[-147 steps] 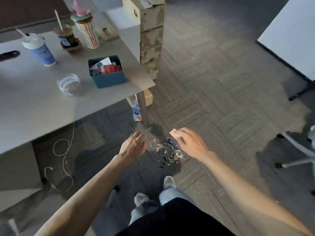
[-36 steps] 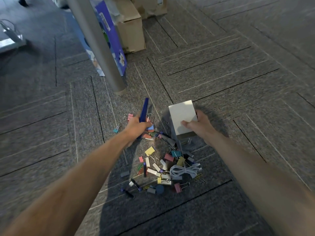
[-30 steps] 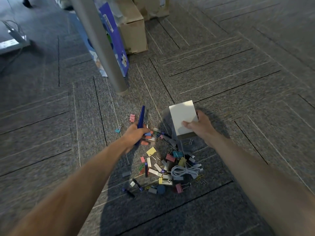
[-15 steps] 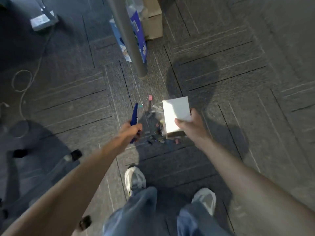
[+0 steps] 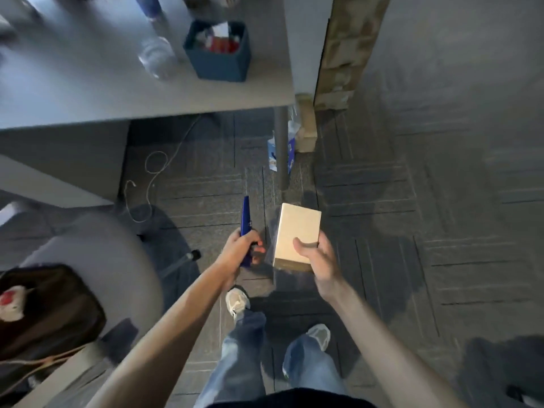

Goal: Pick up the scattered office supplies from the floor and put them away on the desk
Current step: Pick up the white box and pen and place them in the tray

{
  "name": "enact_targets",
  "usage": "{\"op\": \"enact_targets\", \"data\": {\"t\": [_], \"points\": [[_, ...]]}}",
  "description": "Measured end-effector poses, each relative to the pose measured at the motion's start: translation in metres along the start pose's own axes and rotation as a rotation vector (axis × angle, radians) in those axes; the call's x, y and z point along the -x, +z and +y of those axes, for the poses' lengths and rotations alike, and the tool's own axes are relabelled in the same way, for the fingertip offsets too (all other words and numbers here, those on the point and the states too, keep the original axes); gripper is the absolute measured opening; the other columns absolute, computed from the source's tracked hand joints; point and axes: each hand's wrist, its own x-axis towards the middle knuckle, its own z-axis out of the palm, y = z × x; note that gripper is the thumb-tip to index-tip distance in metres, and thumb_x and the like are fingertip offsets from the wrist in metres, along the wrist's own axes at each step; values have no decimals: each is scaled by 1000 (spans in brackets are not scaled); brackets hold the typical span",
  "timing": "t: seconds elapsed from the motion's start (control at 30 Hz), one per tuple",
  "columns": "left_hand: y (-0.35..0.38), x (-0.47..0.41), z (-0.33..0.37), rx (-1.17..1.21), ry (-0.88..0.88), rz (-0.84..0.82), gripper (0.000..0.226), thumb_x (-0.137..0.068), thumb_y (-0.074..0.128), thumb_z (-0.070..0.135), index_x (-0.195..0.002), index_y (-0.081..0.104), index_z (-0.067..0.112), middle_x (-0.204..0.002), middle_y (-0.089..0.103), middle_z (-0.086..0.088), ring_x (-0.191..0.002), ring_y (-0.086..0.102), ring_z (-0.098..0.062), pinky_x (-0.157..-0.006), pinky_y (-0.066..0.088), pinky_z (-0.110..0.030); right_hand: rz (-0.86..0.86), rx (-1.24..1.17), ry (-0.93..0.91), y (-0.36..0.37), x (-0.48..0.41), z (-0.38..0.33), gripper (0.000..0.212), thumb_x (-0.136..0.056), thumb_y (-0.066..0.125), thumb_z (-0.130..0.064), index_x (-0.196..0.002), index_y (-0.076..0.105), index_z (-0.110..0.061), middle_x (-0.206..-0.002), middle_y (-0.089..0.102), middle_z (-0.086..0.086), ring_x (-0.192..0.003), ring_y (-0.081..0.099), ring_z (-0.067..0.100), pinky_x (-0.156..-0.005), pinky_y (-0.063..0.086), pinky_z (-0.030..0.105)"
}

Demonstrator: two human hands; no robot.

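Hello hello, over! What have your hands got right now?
Left hand shut on blue tool. Right hand shut on pale box. Desk ahead, teal bin on it. Path looks open.

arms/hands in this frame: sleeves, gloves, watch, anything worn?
Both forearms are bare up to the frame edge, with no sleeves in view. The left hand and right hand wear no gloves; no watch, ring or wristband shows on either. Motion blur hides finer detail.
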Motion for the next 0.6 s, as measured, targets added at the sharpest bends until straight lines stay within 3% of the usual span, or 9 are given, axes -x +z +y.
{"op": "enact_targets", "data": {"t": [0.07, 0.17, 0.33, 0.5, 0.6], "points": [[-17, 16, 26, -1, 52, 0, 15, -87, 53, 8, -101, 47, 10, -71, 52, -4, -59, 50, -13, -51, 43, -25, -30, 14, -14, 18, 11, -27, 38, -88, 68, -18, -123, 53, -20, -113, 66, 3, -105, 63, 21, -93, 53, 42], [-47, 29, 64, 46, 140, -23, 11, -87, 51, 5, -95, 45, 10, -70, 48, -4, -57, 43, -12, -47, 37, -22, -41, 46, -94, 49, 16, -57, 44, -74, 76, -27, -113, 58, -21, -115, 63, 15, -106, 62, 30, -91, 53, 47], [-103, 30, 99, 39, 192, -38, 6, -88, 51, 7, -91, 47, 9, -70, 55, -4, -54, 44, -11, -43, 35, -21, -41, -77, -116, 106, 12, -90, 53, -66, 77, -26, -116, 61, -20, -108, 71, 8, -105, 65, 31, -91, 53, 50], [-145, 15, 124, 35, 226, -61, 6, -89, 55, 8, -90, 49, 10, -65, 56, -6, -49, 50, -10, -44, 40, -24, -13, -158, -156, 165, -6, -105, 47, -70, 78, -20, -114, 61, -18, -101, 72, 7, -97, 66, 28, -89, 53, 50], [-157, 1, 153, -4, 216, -72, 9, -83, 57, 8, -87, 51, 14, -61, 54, -3, -46, 44, -11, -49, 29, -25, 18, -189, -203, 189, -22, -120, 39, -70, 78, -15, -105, 61, -21, -91, 73, 0, -90, 66, 22, -86, 55, 45]]}}
